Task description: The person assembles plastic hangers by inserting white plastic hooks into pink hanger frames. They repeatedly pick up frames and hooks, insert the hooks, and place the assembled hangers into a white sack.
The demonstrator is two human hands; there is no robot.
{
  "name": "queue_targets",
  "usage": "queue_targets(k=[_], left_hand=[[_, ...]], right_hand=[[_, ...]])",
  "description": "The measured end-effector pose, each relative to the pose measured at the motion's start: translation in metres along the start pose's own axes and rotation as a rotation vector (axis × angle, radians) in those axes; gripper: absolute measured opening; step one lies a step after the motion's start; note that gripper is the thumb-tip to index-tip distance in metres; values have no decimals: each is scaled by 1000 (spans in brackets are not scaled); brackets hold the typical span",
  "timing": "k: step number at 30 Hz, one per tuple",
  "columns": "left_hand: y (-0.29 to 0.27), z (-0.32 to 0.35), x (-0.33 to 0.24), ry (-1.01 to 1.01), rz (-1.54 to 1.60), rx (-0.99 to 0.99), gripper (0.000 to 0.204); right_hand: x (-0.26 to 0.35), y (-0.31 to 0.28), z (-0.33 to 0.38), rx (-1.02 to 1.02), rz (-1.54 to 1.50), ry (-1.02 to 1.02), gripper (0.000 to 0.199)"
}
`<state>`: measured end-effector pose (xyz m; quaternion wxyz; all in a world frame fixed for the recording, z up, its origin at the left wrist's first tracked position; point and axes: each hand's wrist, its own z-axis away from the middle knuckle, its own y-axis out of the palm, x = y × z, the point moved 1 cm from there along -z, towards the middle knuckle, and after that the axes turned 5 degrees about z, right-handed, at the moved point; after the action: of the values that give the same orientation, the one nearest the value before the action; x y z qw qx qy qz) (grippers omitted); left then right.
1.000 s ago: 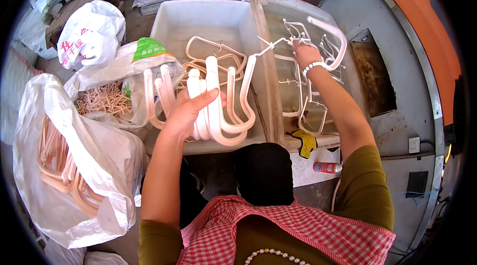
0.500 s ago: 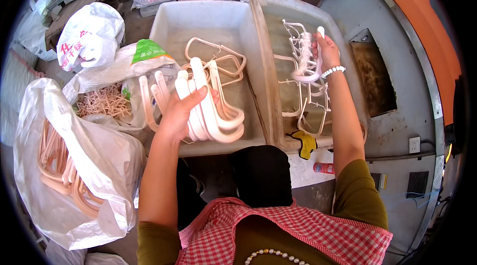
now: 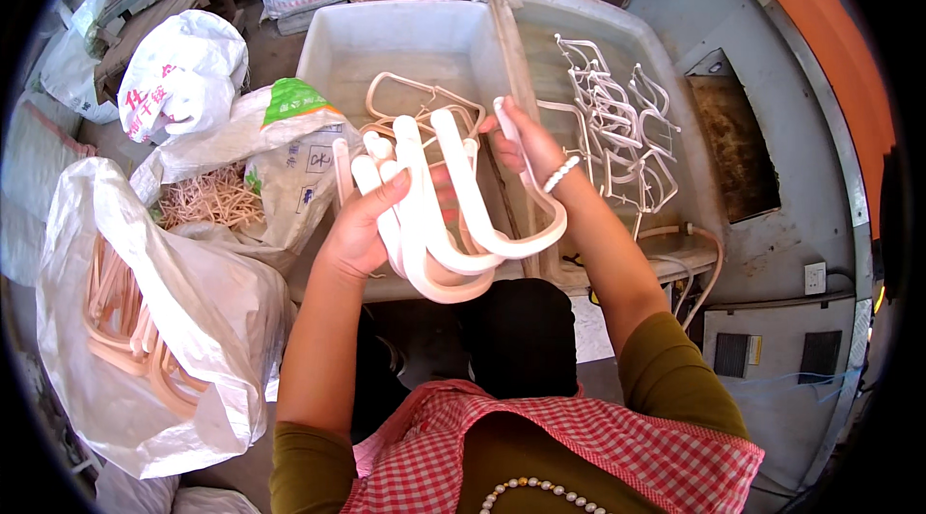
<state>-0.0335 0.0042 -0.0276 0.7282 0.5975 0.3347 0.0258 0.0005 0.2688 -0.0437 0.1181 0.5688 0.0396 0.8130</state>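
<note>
My left hand (image 3: 359,229) is closed around a bundle of pale pink U-shaped plastic handles (image 3: 422,244), holding them upright over the near side of the left tub. Its fingers are partly hidden behind the bundle. My right hand (image 3: 529,140) pinches one end of another U-shaped handle (image 3: 552,227) beside the bundle; this handle overlaps the others at its curve. Behind them, several pinkish moulded pieces (image 3: 424,85) lie in the left tub (image 3: 323,32). White branching moulded pieces (image 3: 617,114) lie in a tangle in the right tub (image 3: 627,11).
Left of me stands an open white bag (image 3: 227,360) with more U-shaped handles (image 3: 135,321). Beyond it, another sack (image 3: 227,133) holds thin pink scraps (image 3: 212,198). A tied white bag (image 3: 183,70) sits farther back. A grey metal machine panel (image 3: 781,263) rises at the right.
My right hand has moved left from the right tub to the bundle, bringing one handle with it. The white branching pieces stay behind in the right tub. My left hand keeps its hold.
</note>
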Motion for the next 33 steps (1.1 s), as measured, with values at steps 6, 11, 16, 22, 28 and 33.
queue_targets(k=[6,11,16,22,28,33], left_hand=[[19,-4,9,16,107,106,53],[17,-5,10,-38,181,120,54],[17,-9,16,-41,12,103,51],[17,-10,30,-41,-295,-100,43],[14,-10,38,-19,-514,-130,48],[12,-6,41,-31,-620,-67,50]], right_hand=[[-24,26,-23,-168,155,-11,52],[-23,36,-29,-237,311,-42,52],[-33,25,-39,-405,695,-327,45],[-21,54,-25,-394,1422,-1078,49],[-54,51,-50,-227,1648,-1001,47],[-39,68,-52,-391,1585,-1075,32]])
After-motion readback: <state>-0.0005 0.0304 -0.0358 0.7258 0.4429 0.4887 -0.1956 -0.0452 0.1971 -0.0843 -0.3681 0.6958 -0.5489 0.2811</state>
